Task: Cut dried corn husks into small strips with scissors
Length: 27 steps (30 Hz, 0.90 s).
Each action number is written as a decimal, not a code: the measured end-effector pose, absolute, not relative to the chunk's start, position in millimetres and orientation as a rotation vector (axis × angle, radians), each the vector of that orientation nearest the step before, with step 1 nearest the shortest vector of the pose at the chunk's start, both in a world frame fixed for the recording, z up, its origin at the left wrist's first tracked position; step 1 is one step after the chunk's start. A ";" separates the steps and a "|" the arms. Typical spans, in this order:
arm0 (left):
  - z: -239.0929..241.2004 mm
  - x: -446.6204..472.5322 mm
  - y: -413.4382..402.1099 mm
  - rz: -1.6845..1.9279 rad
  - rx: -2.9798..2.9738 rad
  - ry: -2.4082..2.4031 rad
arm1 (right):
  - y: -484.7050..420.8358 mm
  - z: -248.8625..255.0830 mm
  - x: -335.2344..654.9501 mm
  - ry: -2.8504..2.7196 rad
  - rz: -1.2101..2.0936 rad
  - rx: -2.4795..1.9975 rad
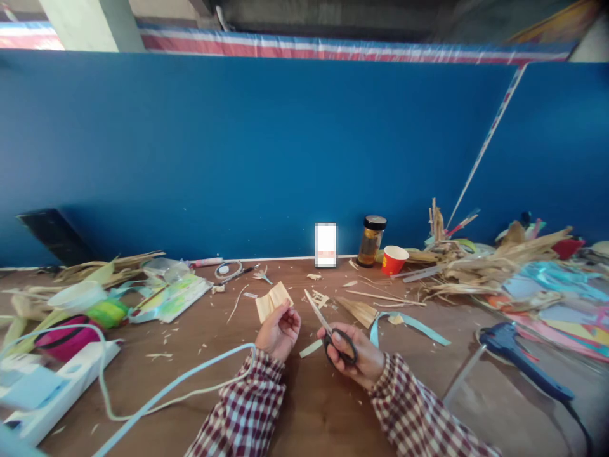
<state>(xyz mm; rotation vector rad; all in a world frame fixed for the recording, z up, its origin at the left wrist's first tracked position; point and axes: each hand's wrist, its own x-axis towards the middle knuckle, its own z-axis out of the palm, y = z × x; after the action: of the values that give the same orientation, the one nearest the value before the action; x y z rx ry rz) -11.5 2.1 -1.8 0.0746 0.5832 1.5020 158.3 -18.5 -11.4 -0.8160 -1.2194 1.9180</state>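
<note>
Between the thumb and fingers of my left hand (280, 329) is a pale, flat piece of dried husk (272, 301), with a crease down its middle. My right hand (354, 355) grips a pair of scissors (328, 327) by its black handles, the blades pointing up and away from me. Those blades look closed and stand apart from the husk piece. Beyond the scissors lie small pale offcuts (320, 298) and a tan pointed husk strip (356, 310). A light blue ribbon (421, 326) curves across the table to the right of my right hand.
A blue glue gun (523, 358) lies at right, below a heap of dried husks (485, 270). A dark-lidded jar (370, 242) and red paper cup (394, 259) stand near the blue partition (266, 152). At left are a white power strip (71, 397) and a cable (176, 382) reaching my left sleeve.
</note>
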 end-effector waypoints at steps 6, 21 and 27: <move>-5.4 -10.5 2.6 1.498 0.102 0.657 | 1.1 -18.8 174.8 -1.678 0.973 -1.324; -8.3 -11.0 3.0 1.477 0.167 0.700 | -3.0 -8.1 183.2 -2.126 0.370 -1.726; -8.9 -5.1 0.0 1.433 0.238 0.732 | -8.6 -0.8 176.6 -2.229 0.250 -1.685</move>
<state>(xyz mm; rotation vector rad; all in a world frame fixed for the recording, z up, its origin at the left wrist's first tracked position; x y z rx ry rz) -5.1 0.0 -8.9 0.2385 0.7317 1.4333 176.6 -8.6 -0.8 -1.6852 -2.2287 0.2498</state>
